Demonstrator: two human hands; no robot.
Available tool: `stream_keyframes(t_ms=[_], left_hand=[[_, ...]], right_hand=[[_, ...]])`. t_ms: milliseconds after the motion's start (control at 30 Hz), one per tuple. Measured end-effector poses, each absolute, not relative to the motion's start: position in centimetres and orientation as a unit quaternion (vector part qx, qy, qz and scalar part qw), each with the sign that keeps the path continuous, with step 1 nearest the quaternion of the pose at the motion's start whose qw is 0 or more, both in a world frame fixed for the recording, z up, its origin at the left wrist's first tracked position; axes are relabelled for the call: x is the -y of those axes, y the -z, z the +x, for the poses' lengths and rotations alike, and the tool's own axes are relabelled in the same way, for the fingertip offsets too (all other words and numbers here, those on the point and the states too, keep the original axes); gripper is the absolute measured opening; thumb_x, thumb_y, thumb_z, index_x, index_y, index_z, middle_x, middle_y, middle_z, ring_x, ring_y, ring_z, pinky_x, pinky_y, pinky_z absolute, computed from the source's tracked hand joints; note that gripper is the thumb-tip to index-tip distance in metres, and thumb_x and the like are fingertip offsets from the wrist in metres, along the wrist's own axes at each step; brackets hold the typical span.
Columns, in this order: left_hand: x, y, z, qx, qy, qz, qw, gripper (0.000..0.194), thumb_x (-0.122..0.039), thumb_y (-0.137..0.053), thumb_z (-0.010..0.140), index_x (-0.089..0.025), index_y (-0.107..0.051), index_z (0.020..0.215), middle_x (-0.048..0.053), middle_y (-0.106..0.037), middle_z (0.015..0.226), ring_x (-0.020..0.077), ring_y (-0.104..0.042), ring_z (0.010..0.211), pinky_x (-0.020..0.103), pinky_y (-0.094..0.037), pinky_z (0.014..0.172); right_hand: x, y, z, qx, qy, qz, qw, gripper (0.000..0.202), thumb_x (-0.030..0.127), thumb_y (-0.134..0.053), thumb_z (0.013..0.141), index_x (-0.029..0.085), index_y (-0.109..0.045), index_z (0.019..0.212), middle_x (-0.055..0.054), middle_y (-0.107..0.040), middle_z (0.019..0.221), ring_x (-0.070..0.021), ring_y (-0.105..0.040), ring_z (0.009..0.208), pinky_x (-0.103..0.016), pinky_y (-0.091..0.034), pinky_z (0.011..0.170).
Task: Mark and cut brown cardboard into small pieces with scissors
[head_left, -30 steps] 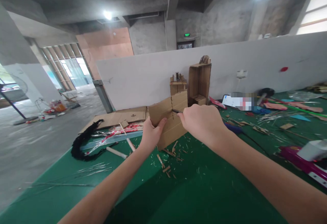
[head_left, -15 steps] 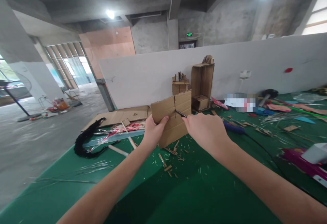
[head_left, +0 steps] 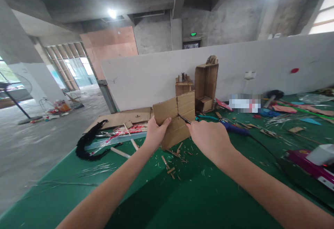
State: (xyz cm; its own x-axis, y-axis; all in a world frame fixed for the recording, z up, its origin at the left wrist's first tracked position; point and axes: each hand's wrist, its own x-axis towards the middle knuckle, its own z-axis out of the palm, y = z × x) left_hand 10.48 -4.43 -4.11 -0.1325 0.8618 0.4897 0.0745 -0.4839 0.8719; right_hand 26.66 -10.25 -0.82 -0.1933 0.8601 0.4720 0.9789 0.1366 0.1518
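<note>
A flat piece of brown cardboard (head_left: 172, 133) is held upright over the table, a dark slit running down from its top edge. My left hand (head_left: 156, 131) is closed on its left side, thumb on the near face. In my closed right hand (head_left: 210, 136) is a slim dark-bladed tool (head_left: 184, 119), mostly hidden by the fingers, so its exact kind does not show. Its tip touches the cardboard at the slit. Beneath the cardboard, thin cardboard scraps (head_left: 171, 171) are strewn on the green table (head_left: 182, 204).
Behind the cardboard stand a tall open cardboard box (head_left: 206, 83) and a smaller cardboard structure (head_left: 183, 87). On the left lie a black fuzzy strip (head_left: 85, 143) and white sticks (head_left: 120, 153). To the right are a blue corded tool (head_left: 235, 128) and a magenta device (head_left: 308, 164).
My right hand and the blade have shifted slightly downward against the cardboard. Teal handles behind the right hand now show. My left hand keeps its hold.
</note>
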Motion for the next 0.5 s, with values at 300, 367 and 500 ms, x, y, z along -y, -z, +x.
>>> stream_keyframes(t_ms=[300,367,500], left_hand=[[4.4,4.4,10.4,-0.392,-0.628,0.594,0.314,0.034,-0.036,-0.068,0.07,-0.013,-0.062,0.094,0.011,-0.069,0.1,0.0253,-0.063,0.091,0.036,-0.05,0.079],[4.4,4.5,10.5,-0.391,-0.628,0.595,0.314,0.034,-0.035,-0.068,0.07,-0.012,-0.062,0.095,0.011,-0.069,0.1,0.0255,-0.063,0.092,0.036,-0.049,0.08],[4.8,4.3,10.7,-0.394,-0.626,0.6,0.304,0.034,-0.034,-0.068,0.07,-0.012,-0.062,0.095,0.012,-0.069,0.101,0.0254,-0.063,0.092,0.036,-0.05,0.08]], right_hand=[[10.3,-0.2,26.5,0.768,0.218,-0.593,0.105,0.037,0.022,-0.038,0.09,0.013,-0.068,0.071,-0.013,-0.067,0.062,-0.0228,-0.064,0.055,-0.027,-0.033,0.045],[10.2,-0.3,26.6,0.772,0.216,-0.59,0.1,0.037,0.022,-0.038,0.09,0.013,-0.068,0.071,-0.013,-0.067,0.063,-0.0241,-0.065,0.055,-0.027,-0.034,0.045],[9.8,-0.3,26.8,0.779,0.203,-0.586,0.09,0.035,0.021,-0.039,0.089,0.013,-0.068,0.072,-0.014,-0.068,0.066,-0.0225,-0.065,0.054,-0.027,-0.035,0.045]])
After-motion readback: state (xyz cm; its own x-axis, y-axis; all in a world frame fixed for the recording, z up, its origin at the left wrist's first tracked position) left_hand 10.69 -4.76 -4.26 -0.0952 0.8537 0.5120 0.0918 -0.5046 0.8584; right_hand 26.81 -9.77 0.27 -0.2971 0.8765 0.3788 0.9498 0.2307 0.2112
